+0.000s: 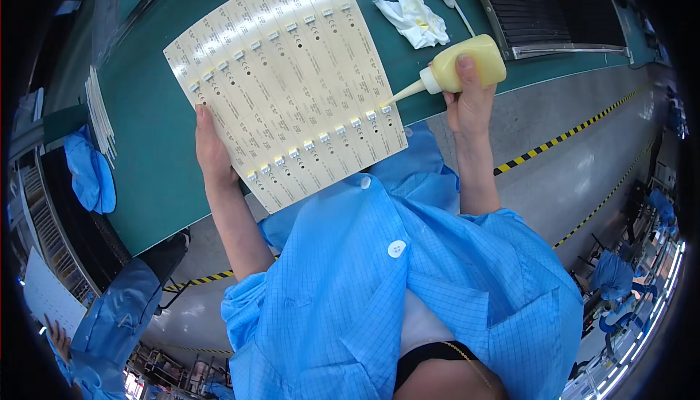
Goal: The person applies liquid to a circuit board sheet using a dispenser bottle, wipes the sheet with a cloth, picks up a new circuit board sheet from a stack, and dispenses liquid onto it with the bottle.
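Note:
A large cream-coloured panel point(284, 86) with printed text and rows of small white connectors is held at a tilt over the green table. My left hand point(212, 145) grips its left edge, the thumb on the upper face and the other fingers hidden underneath. My right hand point(471, 101) is wrapped round a yellow squeeze bottle point(481, 63) with a white collar. The bottle's long pale nozzle points left and down, its tip at a connector point(386, 109) near the panel's right edge. Whether the tip touches the connector cannot be made out.
Crumpled white gloves point(415, 13) lie on the green table point(146, 181) beyond the bottle. A black ribbed conveyor point(547, 6) stands at upper right. At left are thin white strips point(100, 115) and a blue cloth point(89, 170). A co-worker's hand point(58, 339) holds a white panel point(52, 294).

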The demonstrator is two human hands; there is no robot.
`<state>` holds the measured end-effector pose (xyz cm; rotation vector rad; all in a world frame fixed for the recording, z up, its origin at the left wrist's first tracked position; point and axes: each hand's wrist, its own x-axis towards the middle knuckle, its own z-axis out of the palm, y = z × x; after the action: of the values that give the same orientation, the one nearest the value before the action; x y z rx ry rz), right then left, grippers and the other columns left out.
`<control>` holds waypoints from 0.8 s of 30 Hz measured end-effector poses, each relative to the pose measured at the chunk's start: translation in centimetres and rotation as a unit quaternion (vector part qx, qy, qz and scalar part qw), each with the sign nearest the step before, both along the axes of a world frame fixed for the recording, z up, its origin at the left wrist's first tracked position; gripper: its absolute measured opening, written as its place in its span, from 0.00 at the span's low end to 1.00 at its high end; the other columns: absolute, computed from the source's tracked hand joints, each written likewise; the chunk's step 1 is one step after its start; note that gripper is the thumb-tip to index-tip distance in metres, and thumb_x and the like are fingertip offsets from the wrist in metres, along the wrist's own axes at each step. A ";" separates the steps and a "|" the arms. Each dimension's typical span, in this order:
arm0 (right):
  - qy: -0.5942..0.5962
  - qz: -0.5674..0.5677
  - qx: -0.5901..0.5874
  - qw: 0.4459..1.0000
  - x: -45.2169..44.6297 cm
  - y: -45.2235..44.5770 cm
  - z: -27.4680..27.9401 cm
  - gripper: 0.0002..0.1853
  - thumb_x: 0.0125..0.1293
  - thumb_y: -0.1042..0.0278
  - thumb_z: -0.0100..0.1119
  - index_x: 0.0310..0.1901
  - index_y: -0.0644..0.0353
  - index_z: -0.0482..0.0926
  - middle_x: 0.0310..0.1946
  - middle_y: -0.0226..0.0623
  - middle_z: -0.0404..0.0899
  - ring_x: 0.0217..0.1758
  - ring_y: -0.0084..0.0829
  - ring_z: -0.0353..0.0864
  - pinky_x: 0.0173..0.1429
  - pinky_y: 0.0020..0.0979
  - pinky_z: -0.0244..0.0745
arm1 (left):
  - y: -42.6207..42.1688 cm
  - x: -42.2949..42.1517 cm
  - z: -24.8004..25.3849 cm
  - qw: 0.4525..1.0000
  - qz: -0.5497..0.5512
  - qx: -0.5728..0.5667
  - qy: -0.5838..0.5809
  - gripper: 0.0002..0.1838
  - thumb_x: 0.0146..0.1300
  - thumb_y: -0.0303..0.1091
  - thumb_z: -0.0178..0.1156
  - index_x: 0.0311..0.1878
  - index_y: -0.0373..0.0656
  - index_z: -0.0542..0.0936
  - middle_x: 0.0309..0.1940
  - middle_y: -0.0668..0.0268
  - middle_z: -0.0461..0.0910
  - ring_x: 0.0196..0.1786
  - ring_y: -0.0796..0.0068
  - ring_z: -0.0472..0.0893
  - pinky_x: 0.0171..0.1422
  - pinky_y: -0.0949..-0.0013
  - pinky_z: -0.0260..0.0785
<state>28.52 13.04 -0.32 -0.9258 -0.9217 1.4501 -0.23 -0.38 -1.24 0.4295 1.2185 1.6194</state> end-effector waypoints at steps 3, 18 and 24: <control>0.002 -0.002 0.002 1.000 0.0 0.0 0.0 0.13 0.55 0.63 0.61 0.34 0.62 0.71 0.21 0.31 0.72 0.15 0.15 0.65 0.13 0.16 0.56 | 0.0 0.1 0.0 1.000 0.008 0.001 -0.007 0.24 0.68 0.45 0.34 0.59 0.36 0.58 0.51 0.54 0.69 0.48 0.66 0.76 0.47 0.67 0.73; 0.007 0.004 0.006 1.000 0.1 0.0 0.1 0.12 0.57 0.64 0.60 0.36 0.60 0.70 0.24 0.32 0.73 0.19 0.16 0.68 0.14 0.14 0.56 | 0.1 0.2 0.1 1.000 0.010 0.001 -0.007 0.25 0.68 0.46 0.35 0.59 0.34 0.58 0.49 0.54 0.70 0.46 0.68 0.77 0.45 0.69 0.74; -0.018 0.026 0.024 0.999 0.9 0.2 -0.4 0.15 0.58 0.60 0.58 0.40 0.60 0.68 0.27 0.40 0.76 0.22 0.19 0.74 0.15 0.14 0.57 | 0.2 0.5 0.3 1.000 0.017 0.003 -0.008 0.25 0.68 0.46 0.35 0.58 0.34 0.58 0.49 0.54 0.70 0.46 0.68 0.77 0.45 0.69 0.74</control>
<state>29.44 13.22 -0.70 -0.9021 -1.0090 1.4525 0.24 -0.18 -0.90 0.4012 1.2157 1.6522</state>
